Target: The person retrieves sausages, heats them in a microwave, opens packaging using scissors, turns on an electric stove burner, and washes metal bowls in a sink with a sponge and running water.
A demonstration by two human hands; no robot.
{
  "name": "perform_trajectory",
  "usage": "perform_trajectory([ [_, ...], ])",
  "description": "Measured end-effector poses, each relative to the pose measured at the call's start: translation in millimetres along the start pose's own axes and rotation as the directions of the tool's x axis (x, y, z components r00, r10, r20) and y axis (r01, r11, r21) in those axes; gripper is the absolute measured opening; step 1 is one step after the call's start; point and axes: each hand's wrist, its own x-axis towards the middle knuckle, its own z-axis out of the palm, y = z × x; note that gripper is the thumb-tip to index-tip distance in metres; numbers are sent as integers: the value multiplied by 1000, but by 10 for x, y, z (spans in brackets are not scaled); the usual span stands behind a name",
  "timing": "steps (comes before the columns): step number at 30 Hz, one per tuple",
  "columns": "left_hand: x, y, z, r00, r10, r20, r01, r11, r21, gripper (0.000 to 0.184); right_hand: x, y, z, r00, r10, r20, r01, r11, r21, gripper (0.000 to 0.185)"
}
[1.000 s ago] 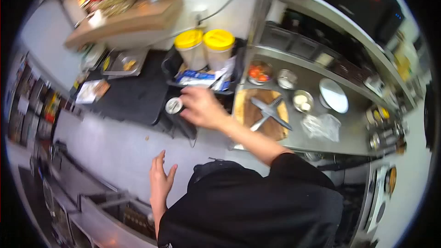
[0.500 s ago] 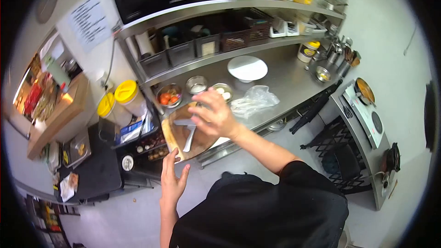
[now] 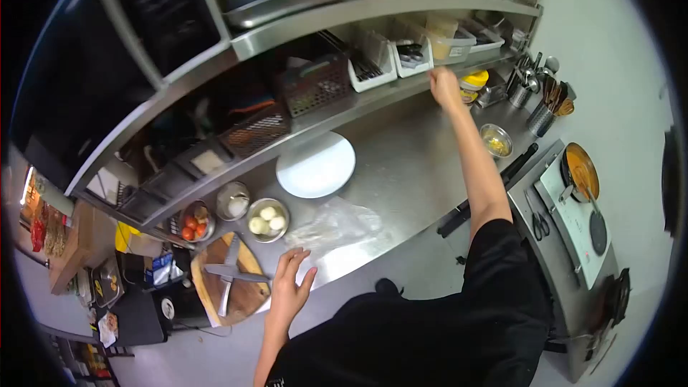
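My right hand (image 3: 446,88) is stretched far forward at the edge of the middle shelf, close to a white bin of utensils (image 3: 412,56) and a yellow-lidded jar (image 3: 473,84). Its fingers are curled and partly hidden, so what they hold, if anything, does not show. Low in the view, my left hand (image 3: 289,287) is raised with fingers apart and empty. It is near the counter's front edge, between the wooden board (image 3: 247,297) with crossed knives (image 3: 233,271) and a clear plastic bag (image 3: 337,226).
A white plate (image 3: 316,165) is on the steel counter (image 3: 408,165). Bowls of tomatoes (image 3: 192,226), white round items (image 3: 268,221) and something white (image 3: 233,201) stand left. A bowl (image 3: 496,141), utensil holders (image 3: 541,120) and an orange-filled pan (image 3: 579,167) are right.
The view has swung right along the counter. My right hand has moved from over the board to the shelf edge, and its fingers have curled. My left hand stays low, fingers apart.
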Motion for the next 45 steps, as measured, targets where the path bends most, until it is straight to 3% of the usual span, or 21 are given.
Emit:
perform_trajectory([
  [1,178,131,153,999,19,40,-19,1000,-5,35,205,114,-13,995,5,102,-8,1000,29,13],
  [3,503,344,374,997,15,72,-15,1000,2,35,579,386,209,965,-263,17,261,962,78,16],
  [4,643,430,454,996,26,80,-27,1000,12,35,719,464,318,963,-269,31,264,959,101,16],
  [6,841,539,591,996,37,81,-41,998,45,34,941,518,524,910,-415,-3,414,909,-35,20],
  [7,912,577,645,997,15,72,-19,998,56,34,1055,563,601,906,-423,0,423,906,-11,20],
  [9,982,623,704,995,44,85,-50,996,73,35,1300,710,829,936,-225,271,258,962,-92,23],
  [11,981,612,745,998,45,53,-51,993,109,35,1355,640,757,929,-182,321,217,973,-75,29],
  [13,906,526,755,999,34,-15,-33,997,66,35,1455,910,933,859,-311,406,359,932,-47,32],
  [17,525,307,734,979,11,-205,1,998,57,38,960,488,1221,832,-416,367,340,905,255,32],
  [20,325,364,561,924,-23,-381,63,994,94,34,203,-139,1452,802,-385,456,265,914,306,32],
  [27,-487,397,366,732,-152,-664,314,940,132,33,-1239,-1438,1774,515,-558,650,380,829,411,33],
  [31,-1406,304,274,514,-204,-833,492,866,91,35,-1578,-1884,1848,406,-601,688,425,791,440,33],
  [32,-1711,323,263,430,-268,-862,535,845,5,35,-1618,-1976,1866,394,-601,696,431,789,437,33],
  [33,-2031,275,271,347,-264,-900,664,746,37,33,-1636,-2075,1891,382,-598,705,435,789,434,34],
  [34,-2400,271,295,253,-350,-902,733,678,-57,33,-1673,-2154,1912,374,-593,713,439,791,427,34],
  [36,-3141,269,433,2,-409,-913,827,513,-228,32,-1708,-2321,1930,357,-575,736,448,797,405,34],
  [38,-3837,317,598,-239,-309,-921,870,353,-344,34,-1700,-2451,1942,363,-539,760,454,814,361,35],
  [40,-4429,543,650,-417,-216,-883,877,159,-453,39,-1674,-2617,1919,372,-498,783,457,833,312,36],
  [41,-4787,527,757,-429,-92,-899,901,31,-433,42,-1661,-2728,1883,372,-479,795,467,837,285,36],
  [43,-5372,716,828,-528,-25,-849,805,-332,-491,57,-1649,-3044,1795,363,-456,812,489,836,250,36],
  [45,-6014,905,972,-675,102,-730,640,-412,-649,54,-1712,-3528,1641,328,-470,820,521,814,258,37],
])
